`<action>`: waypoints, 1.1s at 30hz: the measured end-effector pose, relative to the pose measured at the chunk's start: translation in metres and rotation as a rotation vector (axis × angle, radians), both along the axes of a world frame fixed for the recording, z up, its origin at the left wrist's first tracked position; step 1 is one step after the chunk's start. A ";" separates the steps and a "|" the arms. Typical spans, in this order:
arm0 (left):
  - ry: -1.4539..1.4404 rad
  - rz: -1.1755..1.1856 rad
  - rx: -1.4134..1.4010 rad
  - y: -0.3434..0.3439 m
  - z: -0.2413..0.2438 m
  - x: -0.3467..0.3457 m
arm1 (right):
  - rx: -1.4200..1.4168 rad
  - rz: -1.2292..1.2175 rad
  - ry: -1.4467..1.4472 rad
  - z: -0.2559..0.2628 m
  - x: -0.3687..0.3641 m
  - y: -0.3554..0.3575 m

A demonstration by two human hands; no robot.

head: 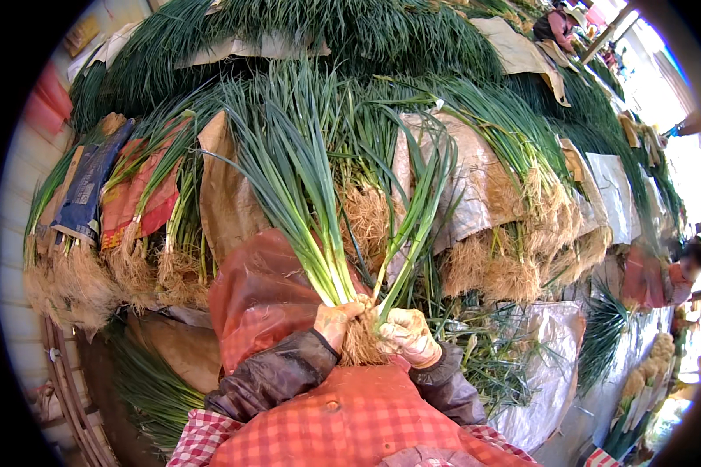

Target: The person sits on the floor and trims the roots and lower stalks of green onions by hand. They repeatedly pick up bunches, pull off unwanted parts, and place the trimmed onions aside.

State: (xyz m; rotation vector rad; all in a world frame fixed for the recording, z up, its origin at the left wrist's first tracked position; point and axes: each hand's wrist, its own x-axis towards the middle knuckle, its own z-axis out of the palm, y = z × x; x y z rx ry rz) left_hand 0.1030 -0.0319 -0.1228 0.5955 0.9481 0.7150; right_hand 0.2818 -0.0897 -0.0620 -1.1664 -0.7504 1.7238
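My left hand [337, 324] grips a bunch of green onions [326, 245] near the roots, its long green leaves spreading up and away from me. Close on its right, my right hand [410, 337], in a soiled pale glove, holds the lower end of a smaller green onion stalk [413, 251] that leans up to the right. Between both hands hangs a tangle of tan roots [362, 341], just above a red checked apron [339, 420]. Some of the fingers are hidden by the stems and roots.
Beyond my hands lie rows of green onions [517, 262] with sacking [461, 169] and a blue printed bag [84, 192] among them. Loose leaves [496, 356] and a whitish plastic sheet [540, 368] are at the right. One person [561, 26] is at the upper right, another [680, 280] at the far right.
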 end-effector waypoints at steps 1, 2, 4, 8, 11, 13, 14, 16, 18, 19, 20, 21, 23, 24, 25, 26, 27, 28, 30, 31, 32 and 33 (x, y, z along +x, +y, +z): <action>-0.006 0.000 0.002 0.002 0.001 -0.001 | -0.042 -0.014 0.150 0.000 0.000 0.001; -0.011 0.000 0.004 0.005 0.002 -0.003 | 0.215 -0.172 0.378 0.005 -0.001 -0.002; 0.026 -0.052 0.057 0.010 -0.007 -0.011 | 0.625 -0.215 0.300 -0.016 0.032 -0.011; -0.047 -0.061 -0.006 0.013 0.004 -0.015 | 0.101 -0.546 -0.268 -0.044 0.105 -0.028; -0.167 -0.117 -0.028 0.013 -0.008 -0.016 | 0.082 -0.062 -0.499 -0.018 0.058 -0.006; -0.292 -0.167 -0.177 0.013 0.016 -0.013 | 0.102 0.203 -0.398 -0.024 0.015 0.014; -0.178 -0.156 -0.096 0.015 0.010 -0.009 | 0.144 0.248 -0.366 -0.034 0.007 0.018; -0.049 -0.108 0.035 0.011 0.011 -0.015 | 0.356 0.418 -0.477 -0.045 0.011 0.014; -0.092 0.045 0.005 0.004 0.014 -0.016 | 0.286 0.272 -0.164 0.002 0.018 0.005; -0.025 0.038 0.040 0.004 0.012 -0.013 | 0.256 0.201 -0.009 0.025 0.022 0.001; 0.047 0.027 0.070 0.003 0.007 -0.010 | 0.198 0.146 -0.159 0.042 0.019 0.012; 0.123 0.017 0.094 -0.001 0.002 -0.009 | 0.135 0.095 -0.305 0.056 0.014 0.031; 0.139 0.008 0.252 -0.007 0.013 0.004 | 0.012 0.034 -0.085 -0.011 0.024 0.057; 0.087 0.070 0.256 -0.009 0.007 0.011 | 0.014 0.027 -0.364 -0.021 0.014 0.077; 0.035 0.130 0.258 -0.011 0.001 0.014 | -0.052 -0.090 -0.331 -0.050 0.012 0.094; 0.073 0.094 0.251 -0.010 0.001 0.013 | -0.113 -0.220 -0.295 -0.079 0.012 0.111; 0.113 0.067 0.241 -0.009 0.002 0.010 | -0.091 -0.312 -0.237 -0.098 0.009 0.122; 0.152 0.045 0.235 -0.006 0.001 0.007 | -0.065 -0.390 -0.128 -0.111 0.008 0.121; 0.131 0.108 0.186 -0.003 0.005 0.003 | -0.054 -0.145 -0.242 -0.057 0.005 0.103; 0.121 0.130 0.155 -0.005 0.008 0.001 | -0.035 -0.034 -0.299 -0.028 0.005 0.092; 0.122 0.073 0.211 -0.003 0.013 -0.003 | 0.005 -0.077 -0.122 -0.020 0.010 0.074; 0.197 0.015 0.294 -0.003 0.005 -0.003 | 0.049 -0.119 0.055 -0.015 0.018 0.054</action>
